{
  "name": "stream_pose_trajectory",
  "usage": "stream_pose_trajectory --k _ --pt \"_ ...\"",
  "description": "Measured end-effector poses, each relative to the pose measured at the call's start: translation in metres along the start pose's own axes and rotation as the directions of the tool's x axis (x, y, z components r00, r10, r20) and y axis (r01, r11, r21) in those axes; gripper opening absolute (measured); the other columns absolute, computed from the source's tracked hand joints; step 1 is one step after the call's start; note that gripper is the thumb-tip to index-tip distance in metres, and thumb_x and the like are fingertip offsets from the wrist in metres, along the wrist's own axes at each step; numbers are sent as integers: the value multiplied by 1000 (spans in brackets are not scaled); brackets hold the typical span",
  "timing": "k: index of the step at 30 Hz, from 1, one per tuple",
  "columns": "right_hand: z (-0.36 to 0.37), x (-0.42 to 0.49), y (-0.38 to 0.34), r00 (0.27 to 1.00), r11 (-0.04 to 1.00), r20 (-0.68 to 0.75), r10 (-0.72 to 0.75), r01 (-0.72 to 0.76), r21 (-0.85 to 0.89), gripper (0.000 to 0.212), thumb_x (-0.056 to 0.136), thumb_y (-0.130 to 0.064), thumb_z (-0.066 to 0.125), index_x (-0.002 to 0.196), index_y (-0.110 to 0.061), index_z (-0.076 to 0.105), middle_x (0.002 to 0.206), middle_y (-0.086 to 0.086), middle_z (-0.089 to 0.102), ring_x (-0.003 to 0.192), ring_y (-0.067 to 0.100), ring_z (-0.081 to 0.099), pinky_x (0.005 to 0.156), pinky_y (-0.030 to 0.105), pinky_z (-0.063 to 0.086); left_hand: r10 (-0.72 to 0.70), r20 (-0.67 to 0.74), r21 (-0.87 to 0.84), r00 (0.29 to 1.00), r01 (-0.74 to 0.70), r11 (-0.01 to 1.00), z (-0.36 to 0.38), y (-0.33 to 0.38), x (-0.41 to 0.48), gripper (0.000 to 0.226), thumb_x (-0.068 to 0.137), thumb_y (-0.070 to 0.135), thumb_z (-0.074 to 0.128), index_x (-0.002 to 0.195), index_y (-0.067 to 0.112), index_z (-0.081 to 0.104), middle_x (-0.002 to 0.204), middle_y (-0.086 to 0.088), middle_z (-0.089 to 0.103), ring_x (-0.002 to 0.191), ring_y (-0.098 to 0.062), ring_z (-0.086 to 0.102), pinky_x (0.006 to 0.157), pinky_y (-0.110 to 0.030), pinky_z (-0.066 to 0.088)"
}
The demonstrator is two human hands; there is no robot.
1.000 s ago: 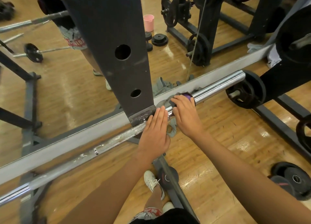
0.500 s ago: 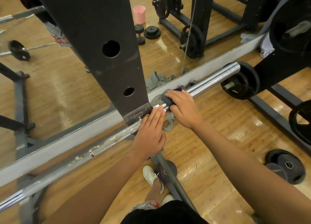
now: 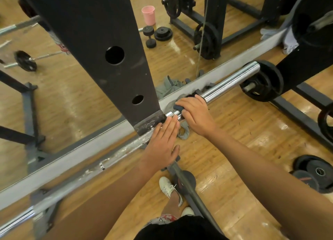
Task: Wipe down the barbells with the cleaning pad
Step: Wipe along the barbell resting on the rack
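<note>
Here, right hand (image 3: 195, 113) grips cleaning pad (image 3: 178, 107) on barbell (image 3: 230, 85).

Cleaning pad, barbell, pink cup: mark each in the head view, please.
cleaning pad (image 3: 178, 107): head view, its exposed dark end.
barbell (image 3: 230, 82): head view, shiny chrome sleeve.
pink cup (image 3: 148, 16): head view, its side wall.

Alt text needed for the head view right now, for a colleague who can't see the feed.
The right hand wraps a dark cleaning pad around the chrome barbell beside a black rack upright, a grey cloth hanging beneath. The left hand lies flat on the bar, fingers straight.
</note>
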State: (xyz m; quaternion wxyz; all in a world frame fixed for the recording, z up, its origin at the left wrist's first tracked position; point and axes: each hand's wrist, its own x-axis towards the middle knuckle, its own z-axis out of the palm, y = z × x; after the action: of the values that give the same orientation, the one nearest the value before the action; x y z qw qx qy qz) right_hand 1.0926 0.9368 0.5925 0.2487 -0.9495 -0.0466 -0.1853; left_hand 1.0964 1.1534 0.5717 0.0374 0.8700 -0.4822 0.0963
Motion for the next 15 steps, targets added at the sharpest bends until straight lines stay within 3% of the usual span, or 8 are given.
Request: stream_pose_trajectory --k 2,4,7,10,12,14,15 --pt "-11 6 12 998 999 45 -35 36 -14 37 99 -23 37 119 -15 68 120 -2 68 113 14 58 109 33 30 10 12 2 1000 -10 1000 0 -2 0 79 99 37 46 162 1 14 171 -15 5 159 -28 2 127 -49 17" --pt "-18 16 19 999 998 16 38 -37 -47 33 97 -19 38 108 -17 69 109 -3 70 103 17 61 100 42 38 20 24 3 1000 -20 1000 -1 -2 -1 78 99 36 43 161 0 13 171 -16 5 158 -29 1 126 -50 21" --pt "-6 15 2 977 978 -75 199 -203 -47 34 96 -20 37 103 -17 70 105 -3 69 103 18 61 110 42 29 -18 20 -18 1000 19 1000 -3 0 2 77 100 34 40 161 -1 9 170 -18 4 158 -29 3 124 -50 26" --pt "12 -5 -16 993 995 -53 102 -102 8 36 98 -19 39 120 -15 68 122 -1 66 119 15 55 119 43 21 -155 -6 -98 988 153 983 -3 10 9 82 100 29 46 162 1 2 171 -16 -2 159 -28 -1 126 -49 22" --pt "3 -6 -9 1000 1000 4 17 -17 -6 36 100 -18 41 127 -15 65 129 -1 64 124 15 53 122 34 13 -239 -3 -170 971 235 957 -1 20 12 86 97 27 52 162 5 0 171 -13 -3 159 -25 -4 127 -47 14" --pt "-6 3 3 999 999 45 7 -5 -44 33 101 -16 41 124 -16 65 124 0 66 119 18 56 118 26 12 -282 -11 -216 959 274 937 1 26 14 87 95 27 53 162 7 2 171 -13 2 159 -24 -2 127 -46 10" --pt "-8 8 7 998 997 34 46 -44 -56 32 101 -16 40 120 -16 65 119 0 67 114 20 58 117 29 15 -285 -14 -224 958 275 935 1 27 14 87 93 28 52 162 7 3 171 -13 3 159 -24 -1 127 -46 11"
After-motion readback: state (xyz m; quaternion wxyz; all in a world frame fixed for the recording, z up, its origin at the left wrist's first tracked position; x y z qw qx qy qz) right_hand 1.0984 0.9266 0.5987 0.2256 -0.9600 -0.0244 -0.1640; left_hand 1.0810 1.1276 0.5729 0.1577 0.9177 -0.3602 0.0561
